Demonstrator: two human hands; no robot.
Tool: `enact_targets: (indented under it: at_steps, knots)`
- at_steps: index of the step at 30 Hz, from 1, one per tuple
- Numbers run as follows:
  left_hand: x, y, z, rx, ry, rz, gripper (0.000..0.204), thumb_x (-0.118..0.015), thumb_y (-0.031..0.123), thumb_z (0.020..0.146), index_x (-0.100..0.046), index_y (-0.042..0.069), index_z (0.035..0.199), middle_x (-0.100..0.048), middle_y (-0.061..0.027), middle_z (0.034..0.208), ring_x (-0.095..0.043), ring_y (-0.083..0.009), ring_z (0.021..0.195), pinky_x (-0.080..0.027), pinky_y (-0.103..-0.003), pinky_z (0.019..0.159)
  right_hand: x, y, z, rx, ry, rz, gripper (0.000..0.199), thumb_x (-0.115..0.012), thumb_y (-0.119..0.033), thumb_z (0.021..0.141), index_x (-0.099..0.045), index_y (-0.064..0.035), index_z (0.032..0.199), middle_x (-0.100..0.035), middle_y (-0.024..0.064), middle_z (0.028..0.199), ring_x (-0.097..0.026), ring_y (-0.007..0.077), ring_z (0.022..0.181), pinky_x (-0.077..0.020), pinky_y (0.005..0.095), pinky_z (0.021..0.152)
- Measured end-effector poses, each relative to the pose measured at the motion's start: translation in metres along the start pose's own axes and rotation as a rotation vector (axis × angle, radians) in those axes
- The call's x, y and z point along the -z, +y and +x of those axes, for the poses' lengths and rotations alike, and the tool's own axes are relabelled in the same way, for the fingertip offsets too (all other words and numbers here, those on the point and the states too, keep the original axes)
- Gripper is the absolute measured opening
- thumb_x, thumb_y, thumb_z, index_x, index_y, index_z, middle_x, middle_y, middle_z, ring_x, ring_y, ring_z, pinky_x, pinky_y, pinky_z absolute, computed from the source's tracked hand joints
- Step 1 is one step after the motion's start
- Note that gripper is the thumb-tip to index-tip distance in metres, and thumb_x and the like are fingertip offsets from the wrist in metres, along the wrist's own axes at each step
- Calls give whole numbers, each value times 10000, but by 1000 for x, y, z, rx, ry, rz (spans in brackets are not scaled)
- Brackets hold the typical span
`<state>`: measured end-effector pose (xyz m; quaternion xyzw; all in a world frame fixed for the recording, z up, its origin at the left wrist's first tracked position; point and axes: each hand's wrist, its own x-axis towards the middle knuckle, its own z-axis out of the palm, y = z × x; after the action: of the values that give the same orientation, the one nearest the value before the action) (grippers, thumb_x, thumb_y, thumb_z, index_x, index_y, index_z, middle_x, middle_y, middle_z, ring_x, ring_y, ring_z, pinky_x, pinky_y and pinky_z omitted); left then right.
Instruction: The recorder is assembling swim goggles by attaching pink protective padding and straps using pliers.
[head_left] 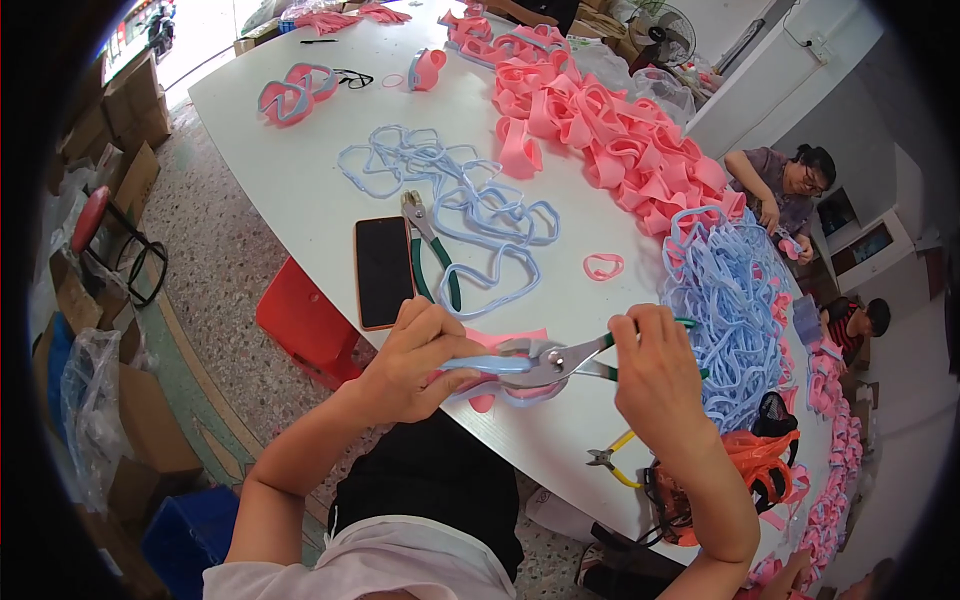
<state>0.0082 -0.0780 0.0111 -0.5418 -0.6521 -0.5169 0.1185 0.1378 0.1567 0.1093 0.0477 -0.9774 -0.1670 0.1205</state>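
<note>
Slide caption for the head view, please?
Left hand pinches a pink and blue band while right hand holds green-handled pliers against it, at a white table.

Curved pink, blue-edged band (488, 364) at silver, green-handled pliers (557, 361)

The green-handled pliers (556, 359) cover the middle of the pink-and-blue band (500, 336), so where their jaws meet it cannot be told. The right hand (650, 365) hides much of the pliers' grips, and the left hand (425, 358) covers one end of the band. The surface (290, 190) overlaps part of the red plastic stool (300, 320). The right forearm (722, 485) blocks some of the orange plastic bag (760, 452), its contents unclear. Glare washes out the doorway (205, 40). The lower edge crops the wearer's shirt (370, 560); the dark rim cuts off cardboard boxes (90, 125).
</note>
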Motion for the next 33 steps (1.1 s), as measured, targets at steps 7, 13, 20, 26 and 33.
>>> enact_targets:
  at_steps: [7,13,20,26,33]
  knots:
    - [8,-4,-2,168,57,-61,169,-710,83,787,-690,21,943,-508,-77,857,-462,-206,830,-381,-299,714,2,16,-18,-96,110,-108,281,-564,-14,768,-544,16,1047,-511,138,1025,-526,289,973,-435,388,787]
    - [6,0,1,199,41,-123,147,-698,101,817,-691,14,936,-514,-73,862,-470,-198,844,-386,-293,721,-1,18,-20,-81,165,-218,138,-561,-53,770,-559,-12,903,-529,106,895,-531,246,843,-413,352,673]
    - [7,-2,3,141,-35,-42,208,-712,127,800,-677,23,977,-515,-84,876,-476,-212,848,-395,-303,728,-9,31,-17,-8,186,-274,47,-552,-79,748,-508,-61,741,-467,69,735,-481,221,701,-357,340,589]
    - [-6,19,34,17,-234,198,295,-708,162,801,-632,74,1072,-503,-84,840,-515,-232,768,-414,-329,667,9,27,-1,40,218,-361,58,-564,-92,749,-517,-64,733,-467,61,725,-484,217,701,-354,330,592]
    - [-16,-1,26,197,114,25,320,-650,90,862,-618,20,1172,-475,-69,803,-492,-168,707,-381,-270,602,4,39,-15,-212,106,90,360,-551,69,702,-534,9,1057,-523,160,1015,-534,328,971,-457,400,813]
